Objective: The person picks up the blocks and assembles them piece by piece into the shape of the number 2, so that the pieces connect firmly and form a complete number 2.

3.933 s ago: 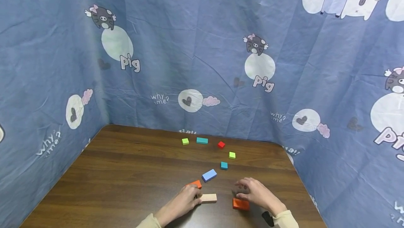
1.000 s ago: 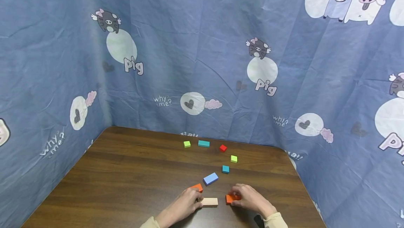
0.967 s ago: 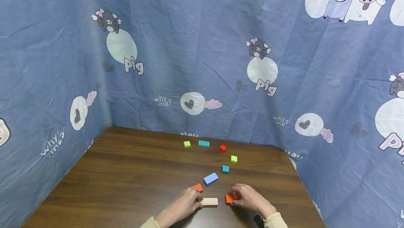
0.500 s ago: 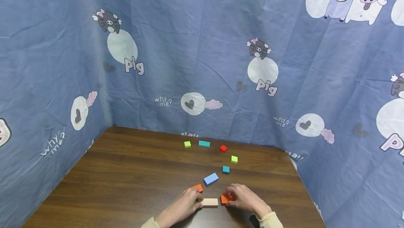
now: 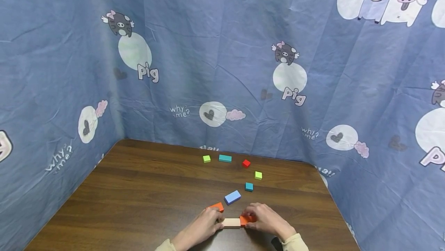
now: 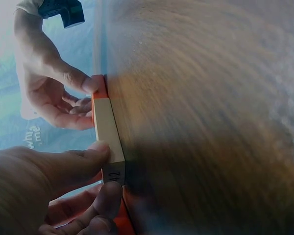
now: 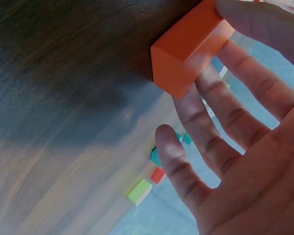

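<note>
Head view: beige wooden oblong block (image 5: 231,223), long axis nine-to-three, pinched in left hand (image 5: 208,221); glossy orange oblong block (image 5: 243,221), gripped by right hand (image 5: 267,218), abutting its three-o'clock end.

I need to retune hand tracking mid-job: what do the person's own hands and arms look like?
The left hand and right hand are bare, no gloves. The left sleeve and right sleeve are pale cream; only their ends show. A black, boxy device sits by the right sleeve. I see no cables.
</note>
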The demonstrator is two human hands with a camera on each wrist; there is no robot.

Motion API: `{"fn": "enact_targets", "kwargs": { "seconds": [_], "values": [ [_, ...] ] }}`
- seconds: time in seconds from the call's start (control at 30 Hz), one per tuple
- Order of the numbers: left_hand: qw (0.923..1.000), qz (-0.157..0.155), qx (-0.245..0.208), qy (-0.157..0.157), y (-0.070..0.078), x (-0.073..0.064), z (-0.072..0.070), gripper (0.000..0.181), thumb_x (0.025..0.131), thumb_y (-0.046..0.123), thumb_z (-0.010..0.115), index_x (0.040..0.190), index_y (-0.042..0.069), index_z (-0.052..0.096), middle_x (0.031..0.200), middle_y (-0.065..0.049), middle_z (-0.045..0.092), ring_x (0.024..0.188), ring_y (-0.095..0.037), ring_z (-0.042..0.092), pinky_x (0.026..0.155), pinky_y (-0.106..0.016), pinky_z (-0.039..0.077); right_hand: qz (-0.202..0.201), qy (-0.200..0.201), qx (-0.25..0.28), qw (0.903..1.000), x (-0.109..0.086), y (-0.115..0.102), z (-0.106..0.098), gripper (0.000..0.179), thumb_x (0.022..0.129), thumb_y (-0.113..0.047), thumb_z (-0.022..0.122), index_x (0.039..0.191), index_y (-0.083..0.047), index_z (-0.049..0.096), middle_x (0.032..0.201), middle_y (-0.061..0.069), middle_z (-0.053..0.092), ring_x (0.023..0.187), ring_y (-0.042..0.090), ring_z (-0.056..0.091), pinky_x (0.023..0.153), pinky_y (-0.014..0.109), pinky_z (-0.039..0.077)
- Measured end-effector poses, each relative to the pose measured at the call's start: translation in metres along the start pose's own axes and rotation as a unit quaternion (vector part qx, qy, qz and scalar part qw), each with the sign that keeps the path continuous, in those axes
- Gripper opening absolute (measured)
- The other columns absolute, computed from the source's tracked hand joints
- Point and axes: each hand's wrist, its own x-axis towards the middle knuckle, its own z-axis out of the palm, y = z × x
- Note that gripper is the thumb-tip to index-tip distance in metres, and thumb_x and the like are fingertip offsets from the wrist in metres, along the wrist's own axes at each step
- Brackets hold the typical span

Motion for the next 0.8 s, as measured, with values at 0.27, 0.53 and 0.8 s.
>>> {"fn": "enact_targets", "kwargs": {
  "seconds": [0.27,0.53,0.8],
  "values": [
    [0.9999,0.013,0.007,0.006,-0.0007,0.0002,0.0008,0.006,0.077,0.012,0.078,0.079,0.009,0.072,0.073,0.006,0.063,0.066,0.002,0.046,0.060,-0.018,0.041,0.008,-0.008,-0.001,0.9999,-0.0003,0.0005,0.0009,0.025,0.080,-0.028,0.077,0.103,-0.020,0.069,0.091,-0.013,0.060,0.074,-0.002,0.046,0.065,0.019,0.039],
    [0.9998,0.014,0.011,-0.001,-0.0002,0.0004,0.0008,0.007,0.077,0.013,0.078,0.079,0.009,0.073,0.077,0.004,0.065,0.071,-0.002,0.055,0.064,-0.021,0.045,0.019,-0.015,0.003,0.9997,-0.0014,0.0004,0.0017,0.025,0.080,-0.027,0.077,0.103,-0.020,0.069,0.094,-0.012,0.063,0.079,-0.002,0.049,0.068,0.021,0.042],
    [0.9999,0.003,0.011,-0.011,-0.0015,0.0023,0.0015,0.006,0.077,0.013,0.077,0.081,0.009,0.075,0.079,0.005,0.067,0.073,0.000,0.055,0.064,-0.020,0.045,0.014,0.006,-0.019,0.9997,-0.0015,-0.0024,0.0034,0.027,0.079,-0.034,0.077,0.102,-0.022,0.069,0.093,-0.013,0.062,0.080,-0.001,0.050,0.071,0.024,0.040]
  ]
}}
